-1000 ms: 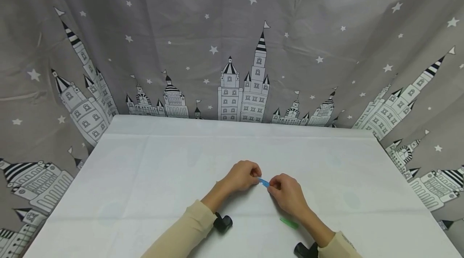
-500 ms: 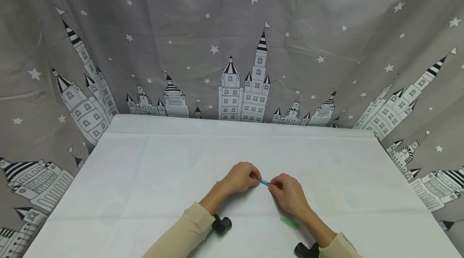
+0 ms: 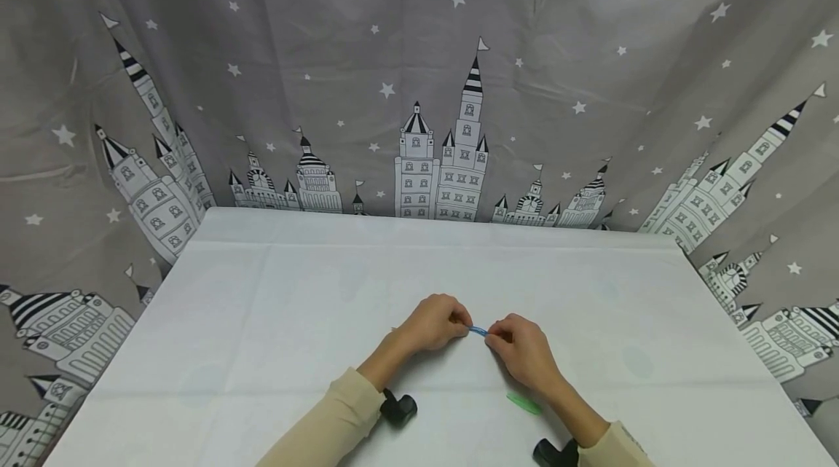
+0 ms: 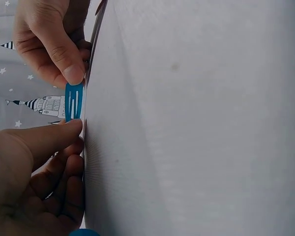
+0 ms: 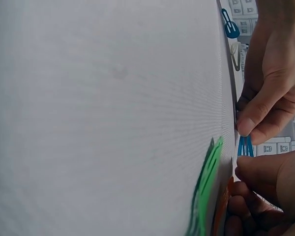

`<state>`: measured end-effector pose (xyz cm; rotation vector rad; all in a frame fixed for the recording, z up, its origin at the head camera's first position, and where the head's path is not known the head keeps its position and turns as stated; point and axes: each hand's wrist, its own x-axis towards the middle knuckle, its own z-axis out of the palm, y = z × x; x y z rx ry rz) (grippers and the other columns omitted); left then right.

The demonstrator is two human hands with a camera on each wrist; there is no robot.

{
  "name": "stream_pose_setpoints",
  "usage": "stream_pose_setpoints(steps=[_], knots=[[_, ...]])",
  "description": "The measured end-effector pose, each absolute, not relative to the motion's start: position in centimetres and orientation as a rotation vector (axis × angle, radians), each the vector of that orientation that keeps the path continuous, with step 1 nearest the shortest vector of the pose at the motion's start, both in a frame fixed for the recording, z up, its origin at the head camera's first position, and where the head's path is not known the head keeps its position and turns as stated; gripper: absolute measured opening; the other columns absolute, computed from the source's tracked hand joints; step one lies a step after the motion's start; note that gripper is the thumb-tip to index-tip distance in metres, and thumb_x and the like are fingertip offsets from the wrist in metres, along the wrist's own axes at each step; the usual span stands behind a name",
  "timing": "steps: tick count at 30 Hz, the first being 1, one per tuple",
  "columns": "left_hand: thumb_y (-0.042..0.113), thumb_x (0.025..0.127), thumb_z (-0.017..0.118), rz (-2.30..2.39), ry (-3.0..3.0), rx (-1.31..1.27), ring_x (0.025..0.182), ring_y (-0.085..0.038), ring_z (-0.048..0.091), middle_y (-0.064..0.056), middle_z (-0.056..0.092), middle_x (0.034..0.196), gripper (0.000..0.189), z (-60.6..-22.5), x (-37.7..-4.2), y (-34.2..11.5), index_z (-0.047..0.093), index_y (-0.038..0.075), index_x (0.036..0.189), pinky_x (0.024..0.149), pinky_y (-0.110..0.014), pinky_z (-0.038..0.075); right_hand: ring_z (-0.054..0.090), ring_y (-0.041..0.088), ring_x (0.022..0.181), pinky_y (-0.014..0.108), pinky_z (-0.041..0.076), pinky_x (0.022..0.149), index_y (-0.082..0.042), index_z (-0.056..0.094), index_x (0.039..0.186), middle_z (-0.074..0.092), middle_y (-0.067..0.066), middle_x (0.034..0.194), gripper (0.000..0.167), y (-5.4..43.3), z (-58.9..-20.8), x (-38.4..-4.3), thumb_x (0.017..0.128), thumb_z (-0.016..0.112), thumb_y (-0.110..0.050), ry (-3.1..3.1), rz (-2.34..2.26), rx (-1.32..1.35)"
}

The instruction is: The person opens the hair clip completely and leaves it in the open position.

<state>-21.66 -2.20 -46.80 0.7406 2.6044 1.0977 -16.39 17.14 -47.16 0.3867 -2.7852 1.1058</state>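
A blue snap hair clip is held between the two hands, just over the white tabletop. My left hand pinches one end between thumb and fingertips. The opposite end is in the pinch of my right hand. Slots along the clip's middle show between the thumbs in both wrist views, while both ends are covered by fingers. On the table close to the right wrist lies a green hair clip.
In the right wrist view an orange clip lies near the right fingers. Beyond the left hand are another blue clip and a white clip. A grey castle-print curtain hangs behind the white table.
The blue clip has turned a little between the fingers and looks narrower from above. The left hand has dropped slightly toward the person; the right hand has hardly moved.
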Motion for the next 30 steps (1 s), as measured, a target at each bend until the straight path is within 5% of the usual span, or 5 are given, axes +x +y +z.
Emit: stream_pose_setpoints(steps=[19, 25, 30], knots=[[0.008, 0.089, 0.072, 1.199, 2.6, 0.764, 0.077, -0.006, 0.056, 0.007, 0.069, 0.086, 0.007, -46.1, -20.6, -2.8, 0.077, 0.009, 0.094, 0.072, -0.025, 0.046, 0.059, 0.011, 0.075, 0.027, 0.049, 0.07, -0.004, 0.075, 0.083, 0.064, -0.008, 0.08, 0.005, 17.4, -47.1, -16.3, 0.083, 0.075, 0.001, -2.676, 1.278, 0.417], [0.008, 0.089, 0.071, 1.28, 2.605, 0.786, 0.072, -0.007, 0.055, 0.007, 0.067, 0.084, 0.008, -45.5, -19.9, -3.7, 0.077, 0.009, 0.095, 0.066, -0.025, 0.046, 0.054, 0.011, 0.059, 0.025, 0.045, 0.046, -0.002, 0.074, 0.091, 0.065, -0.001, 0.084, 0.005, 17.3, -46.4, -16.0, 0.088, 0.071, 0.001, -2.668, 1.474, 0.435], [0.009, 0.089, 0.072, 1.314, 2.615, 0.803, 0.072, -0.006, 0.055, 0.01, 0.066, 0.083, 0.008, -44.9, -19.0, -4.4, 0.077, 0.011, 0.095, 0.064, -0.024, 0.046, 0.059, 0.012, 0.072, 0.026, 0.051, 0.064, -0.005, 0.075, 0.095, 0.067, -0.002, 0.088, 0.007, 17.0, -45.8, -15.5, 0.092, 0.069, -0.006, -2.643, 1.551, 0.54]])
